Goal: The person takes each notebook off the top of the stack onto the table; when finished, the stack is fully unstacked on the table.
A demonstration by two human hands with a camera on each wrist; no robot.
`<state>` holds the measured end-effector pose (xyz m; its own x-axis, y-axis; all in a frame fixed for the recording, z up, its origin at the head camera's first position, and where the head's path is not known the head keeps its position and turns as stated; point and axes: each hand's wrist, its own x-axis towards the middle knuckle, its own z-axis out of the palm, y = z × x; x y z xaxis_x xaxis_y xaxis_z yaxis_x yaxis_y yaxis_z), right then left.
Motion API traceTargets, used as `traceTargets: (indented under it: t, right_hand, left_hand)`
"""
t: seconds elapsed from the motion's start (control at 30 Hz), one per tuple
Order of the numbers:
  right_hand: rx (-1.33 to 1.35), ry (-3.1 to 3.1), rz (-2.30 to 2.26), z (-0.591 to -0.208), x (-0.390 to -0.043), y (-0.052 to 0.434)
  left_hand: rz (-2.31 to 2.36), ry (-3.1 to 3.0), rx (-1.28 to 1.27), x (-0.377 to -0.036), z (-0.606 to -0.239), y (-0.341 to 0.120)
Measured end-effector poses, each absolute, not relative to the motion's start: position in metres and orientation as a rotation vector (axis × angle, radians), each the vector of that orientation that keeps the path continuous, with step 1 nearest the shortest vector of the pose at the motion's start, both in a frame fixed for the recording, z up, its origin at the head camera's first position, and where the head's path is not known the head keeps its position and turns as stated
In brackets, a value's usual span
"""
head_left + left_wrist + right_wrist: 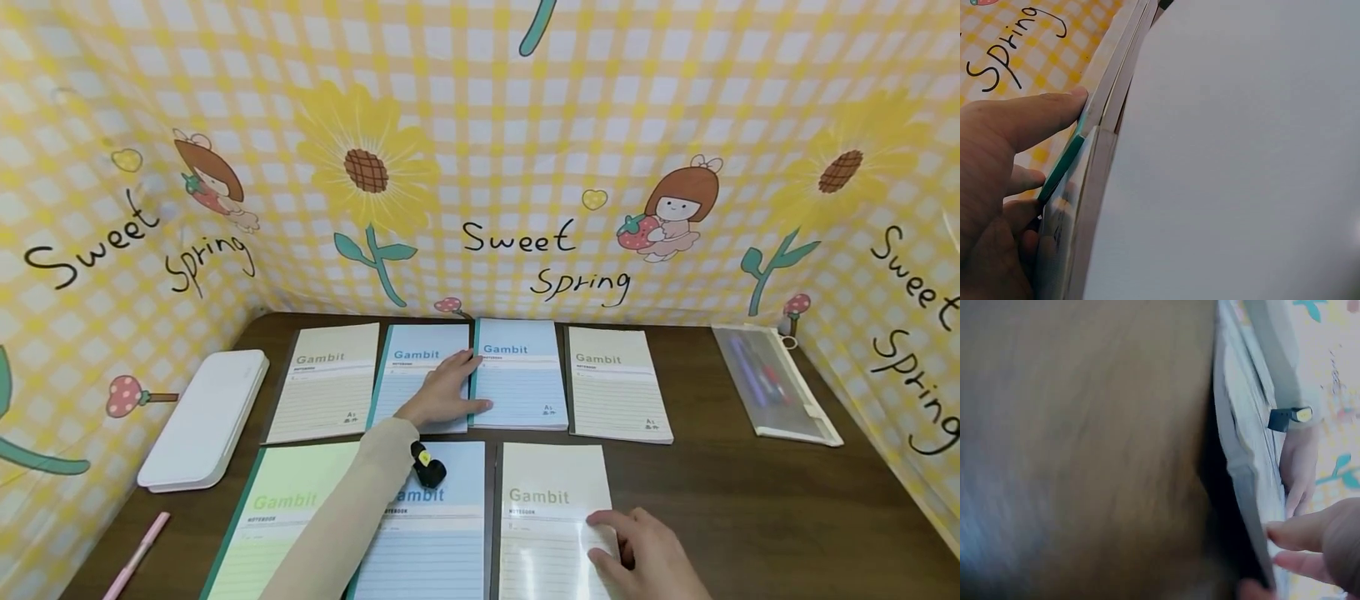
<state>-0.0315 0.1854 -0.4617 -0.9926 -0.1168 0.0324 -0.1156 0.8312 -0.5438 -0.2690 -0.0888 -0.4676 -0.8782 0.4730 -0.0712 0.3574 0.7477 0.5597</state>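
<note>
In the head view, my left hand (442,393) rests over the right side of a blue notebook (427,342) in the back row. Its fingertips touch the spine edge of the neighbouring blue notebook (521,392). The left wrist view shows spread fingers (1047,115) against that teal spine. At the front, my right hand (648,557) grips the right edge of a cream notebook (551,475), thumb and index finger on its cover. Other fingers curl by the edge, partly hidden. From the right wrist, fingertips (1279,532) appear on the cover, with a dark shadow beneath the edge.
Cream notebooks stand at the back left (330,383) and back right (618,392). A green notebook (288,517) and a larger blue notebook (442,533) lie in front, partly under my left forearm. A white case (206,417), pink pen (138,554) and clear zip pouch (772,383) flank them.
</note>
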Motion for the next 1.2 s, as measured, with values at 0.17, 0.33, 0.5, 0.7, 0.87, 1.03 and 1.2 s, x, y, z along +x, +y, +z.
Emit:
traceTargets:
  t: [0.17, 0.33, 0.5, 0.7, 0.87, 1.03, 1.2]
  right_hand:
    - [-0.118, 2.983, -0.746, -0.451, -0.035, 0.182]
    - [-0.426, 3.192, -0.901, -0.432, -0.077, 0.184]
    - [-0.374, 3.097, -0.939, -0.416, -0.148, 0.182]
    - [-0.28, 2.979, -0.88, -0.427, -0.206, 0.159]
    - [-0.14, 3.01, -0.818, -0.438, -0.224, 0.146]
    - [-0.058, 3.027, -0.914, -0.442, -0.232, 0.143]
    - [0.009, 3.009, -1.006, -0.448, -0.236, 0.148]
  left_hand:
    - [0.802, 2.737, 0.648, -0.271, -0.47, -0.089]
    - [0.763, 2.757, 0.631, -0.276, -0.466, -0.091]
    - [0.776, 2.744, 0.609, -0.274, -0.468, -0.088]
    - [0.764, 2.754, 0.615, -0.268, -0.466, -0.089]
    - [0.769, 2.753, 0.621, -0.266, -0.466, -0.088]
    - [0.761, 2.769, 0.628, -0.267, -0.466, -0.088]
    - [0.758, 2.758, 0.621, -0.269, -0.469, -0.089]
